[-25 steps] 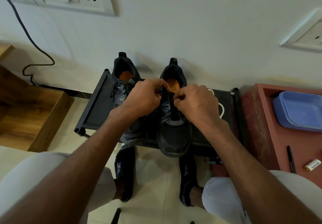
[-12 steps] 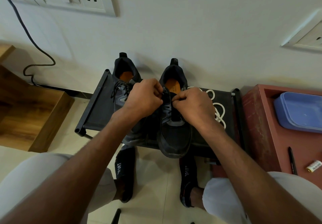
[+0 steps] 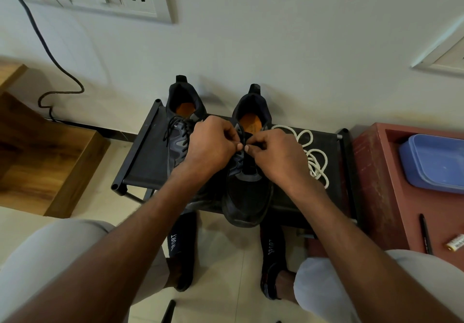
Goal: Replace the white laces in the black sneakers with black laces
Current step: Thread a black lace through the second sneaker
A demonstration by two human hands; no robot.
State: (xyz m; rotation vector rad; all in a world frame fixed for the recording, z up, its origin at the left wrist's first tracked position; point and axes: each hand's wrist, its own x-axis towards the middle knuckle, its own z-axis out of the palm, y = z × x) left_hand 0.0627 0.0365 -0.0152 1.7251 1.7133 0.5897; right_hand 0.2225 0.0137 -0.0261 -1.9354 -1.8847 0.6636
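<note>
The step in hand looks like threading the black lace through the upper eyelets of the right sneaker (image 3: 247, 172). To do it well, I would keep each lace end short and stiff between thumb and forefinger, feed it from the underside of the eyelet, and pull both sides to even length before crossing again (slack low down is hard to fix later). The left hand (image 3: 213, 146) and the right hand (image 3: 276, 154) meet over the tongue, fingers curled in a pinch; what they pinch is presumably the black lace, though it is too dark against the shoe to make out.

Both sneakers stand side by side on a low black rack (image 3: 143, 162), heels at 12 o'clock toward the wall. The left sneaker (image 3: 180, 131), at 9 o'clock from the hands, already carries a black lace (image 3: 175, 128). The removed white laces (image 3: 313, 157) lie in a loose coil on the rack at 3 o'clock, just beside the right hand. Both shoes are black with orange insoles.
</note>
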